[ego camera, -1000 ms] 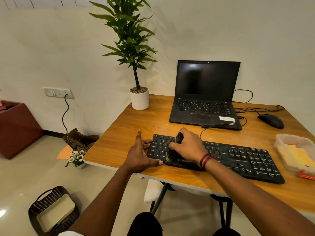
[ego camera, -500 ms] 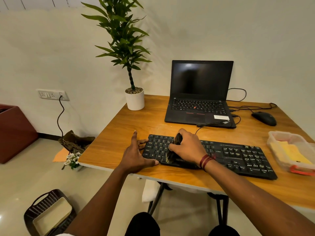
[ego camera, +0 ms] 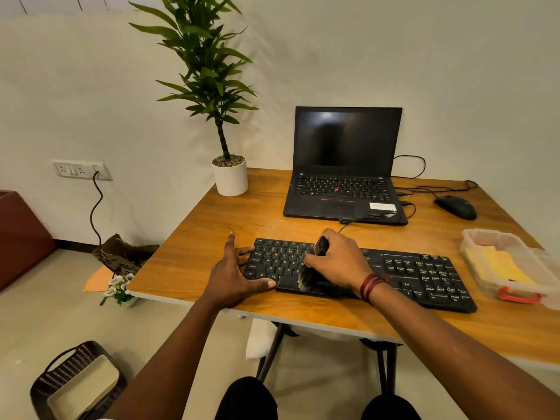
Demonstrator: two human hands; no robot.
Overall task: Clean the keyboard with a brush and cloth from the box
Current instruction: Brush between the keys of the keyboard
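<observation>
A black keyboard lies along the front of the wooden table. My right hand grips a dark brush with its bristles down on the keyboard's left-middle keys. My left hand rests flat at the keyboard's left end, with the thumb against its front edge and the fingers spread. A clear plastic box with an orange latch stands at the right of the table. A yellow cloth lies inside it.
An open black laptop stands behind the keyboard, with cables and a black mouse to its right. A potted plant is at the back left corner. A woven basket sits on the floor at the lower left.
The head camera has shifted slightly, so the scene sits further left in view. The right hand with the brush stays on the same part of the keyboard. The left hand has not moved.
</observation>
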